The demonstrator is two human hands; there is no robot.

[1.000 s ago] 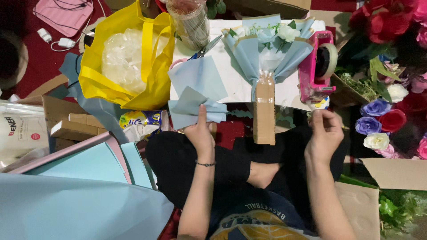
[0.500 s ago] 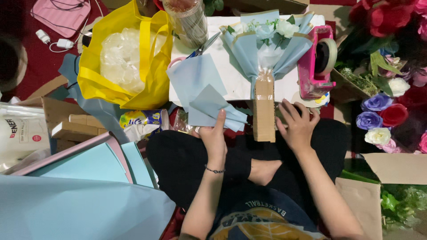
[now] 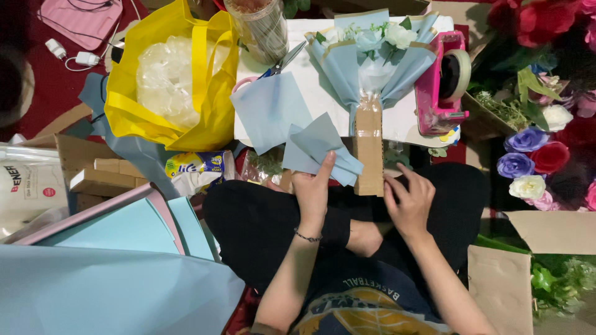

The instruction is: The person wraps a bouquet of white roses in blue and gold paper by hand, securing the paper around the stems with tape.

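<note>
Two hands at work over crossed legs. Left hand (image 3: 312,189) pinching one folded blue paper sheet (image 3: 320,149), thumb up along its near edge, fingers closed behind. Right hand (image 3: 410,201) with fingers spread, resting just right of the bouquet's brown cardboard handle (image 3: 369,149); touching or not, cannot tell. One blue-wrapped bouquet (image 3: 372,62) lying on the white board (image 3: 323,102), centre far. One second blue sheet (image 3: 270,118) left of it. One pink tape dispenser (image 3: 442,87) right. One yellow bag (image 3: 171,80) far left. One white printed pouch (image 3: 25,192) at left edge. One yellow-and-blue packet (image 3: 195,167) near the bag.
</note>
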